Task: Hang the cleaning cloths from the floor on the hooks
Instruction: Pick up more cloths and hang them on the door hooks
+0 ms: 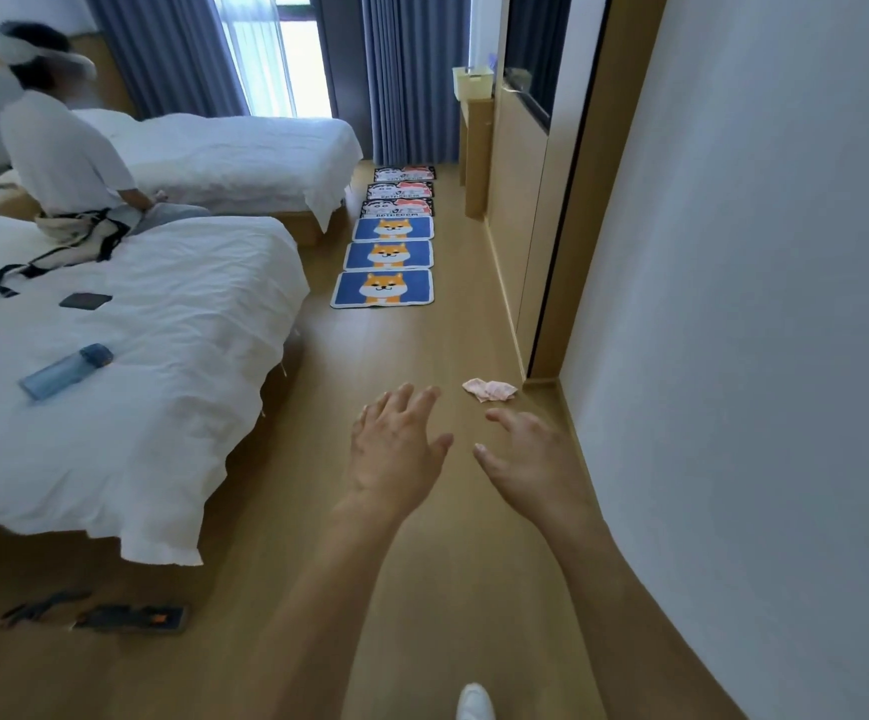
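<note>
Both hands are stretched out in front of the person and holding nothing: the left hand has its fingers spread wide, and the right hand is loose and relaxed, fingers only slightly bent. Just past the fingertips, a small crumpled pink-and-white cleaning cloth sits on the light wooden floor, close to the corner of the white wall. So this looks like the very start of things, nothing picked up yet. No hooks are visible anywhere, so nothing shows as hung. Further down the floor there's a row of blue rectangular mats with a cartoon dog print, and beside them a bed with a rumpled white cover. Pretty much the whole job still looks left to do.
</note>
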`<action>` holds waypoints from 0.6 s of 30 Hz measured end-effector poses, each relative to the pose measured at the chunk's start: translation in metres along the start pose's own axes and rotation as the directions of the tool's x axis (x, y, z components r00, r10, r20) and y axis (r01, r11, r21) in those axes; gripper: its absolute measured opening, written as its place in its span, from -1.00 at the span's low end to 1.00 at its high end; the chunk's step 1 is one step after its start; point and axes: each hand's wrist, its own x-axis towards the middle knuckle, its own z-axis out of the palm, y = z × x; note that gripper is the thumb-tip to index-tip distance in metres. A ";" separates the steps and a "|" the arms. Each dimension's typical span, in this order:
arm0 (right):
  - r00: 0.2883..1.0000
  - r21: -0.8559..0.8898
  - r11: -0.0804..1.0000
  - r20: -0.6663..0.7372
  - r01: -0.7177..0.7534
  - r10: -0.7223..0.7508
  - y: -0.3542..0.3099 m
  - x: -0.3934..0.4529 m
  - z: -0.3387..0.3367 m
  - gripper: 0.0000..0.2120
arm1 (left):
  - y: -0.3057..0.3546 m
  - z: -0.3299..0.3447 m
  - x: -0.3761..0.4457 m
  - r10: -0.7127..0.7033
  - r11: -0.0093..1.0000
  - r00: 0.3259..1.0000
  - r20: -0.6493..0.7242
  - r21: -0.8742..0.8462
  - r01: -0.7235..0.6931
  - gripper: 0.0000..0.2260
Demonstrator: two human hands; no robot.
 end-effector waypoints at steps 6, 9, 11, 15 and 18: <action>0.998 -0.014 0.998 0.012 0.056 -0.056 0.017 0.098 -0.020 -0.55 | 0.018 0.019 0.097 -0.029 0.999 0.999 0.019 -0.030 0.029 -0.48; 1.000 -0.021 1.000 0.006 0.018 -0.018 0.030 0.134 -0.023 -0.55 | 0.025 0.030 0.135 -0.028 0.999 0.999 0.031 -0.041 0.030 -0.48; 1.000 -0.035 0.999 -0.003 0.001 -0.001 0.038 0.157 -0.024 -0.54 | 0.027 0.039 0.161 -0.015 0.998 0.999 0.041 -0.055 0.017 -0.49; 0.999 -0.027 1.000 -0.032 -0.016 0.016 0.053 0.204 -0.024 -0.59 | 0.028 0.056 0.214 0.008 0.997 0.999 0.043 -0.079 -0.005 -0.50; 0.998 -0.029 0.999 -0.041 -0.043 0.041 0.060 0.244 -0.021 -0.61 | 0.024 0.068 0.260 0.020 0.995 0.999 0.040 -0.100 -0.016 -0.51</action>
